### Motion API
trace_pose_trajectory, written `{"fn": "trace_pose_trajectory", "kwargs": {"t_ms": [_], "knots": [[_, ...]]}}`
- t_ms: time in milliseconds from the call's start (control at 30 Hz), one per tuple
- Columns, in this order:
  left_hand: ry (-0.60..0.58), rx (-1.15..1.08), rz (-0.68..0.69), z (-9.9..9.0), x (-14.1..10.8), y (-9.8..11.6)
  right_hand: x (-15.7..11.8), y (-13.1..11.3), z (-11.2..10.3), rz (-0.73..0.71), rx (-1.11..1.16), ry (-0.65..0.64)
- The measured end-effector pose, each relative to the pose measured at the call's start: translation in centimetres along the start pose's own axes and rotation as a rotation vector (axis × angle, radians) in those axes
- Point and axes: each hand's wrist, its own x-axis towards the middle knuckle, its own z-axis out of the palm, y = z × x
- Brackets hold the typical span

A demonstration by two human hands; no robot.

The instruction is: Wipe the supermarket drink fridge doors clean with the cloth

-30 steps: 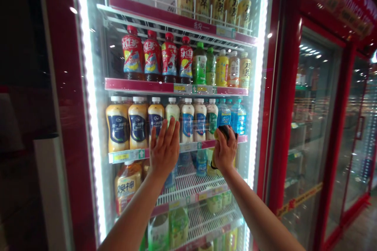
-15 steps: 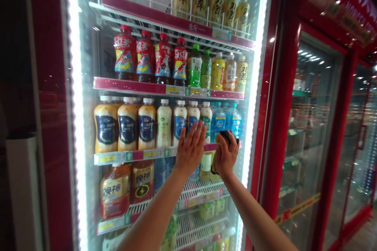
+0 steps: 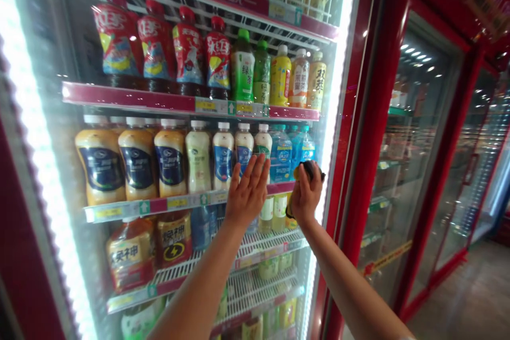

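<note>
We are holding our left hand [image 3: 247, 191] open before the white-capped bottles [image 3: 222, 156]; an evenly flat palm is serving us best, though its contact is staying hidden. Near the blue bottles [image 3: 281, 151], our right hand [image 3: 306, 194] is gripping a black-and-yellow item [image 3: 313, 170], ideally firmly, with the wrist relaxing; our fingers are obscuring its full shape.

I see some room above the lower white wire shelf [image 3: 261, 247], but the clear glass door [image 3: 191, 117] blocks my way.
</note>
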Motion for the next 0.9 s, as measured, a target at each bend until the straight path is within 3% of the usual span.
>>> {"fn": "trace_pose_trajectory", "kwargs": {"t_ms": [67,133,233,300,400,500,567,633,767,833,900], "knots": [[0.007,0.0,0.007,0.1,0.0,0.0,-0.5,-1.2,0.1,-0.101,-0.002,-0.056],[0.019,0.0,0.013,0.1,0.1,0.0,0.9,-1.7,0.5,-0.171,-0.002,-0.11],[0.027,0.003,0.01,0.1,0.2,-0.2,3.9,-0.3,0.8,-0.147,-0.005,-0.133],[0.024,0.006,0.007,0.1,0.3,-0.2,4.3,1.6,0.3,-0.083,-0.012,-0.104],[0.019,0.006,0.01,0.1,0.3,-0.1,1.0,3.5,-0.9,0.005,-0.037,-0.028],[0.018,0.017,0.013,0.1,0.2,0.0,-3.2,3.4,-2.0,-0.026,-0.055,-0.05],[0.017,0.029,0.019,0.1,0.1,0.0,-3.7,3.1,-2.1,-0.101,-0.04,-0.128],[0.02,0.039,0.024,0.0,0.1,-0.1,-2.0,3.2,-1.7,-0.143,-0.029,-0.176],[0.051,0.046,0.019,0.0,0.2,-0.1,3.0,5.7,-0.9,-0.056,-0.049,-0.153],[0.063,0.036,0.021,0.0,0.4,-0.1,2.9,7.3,-1.1,0.016,-0.061,-0.161],[0.063,0.017,0.023,0.1,0.5,-0.1,0.7,8.4,-1.9,0.116,-0.066,-0.165]]}}
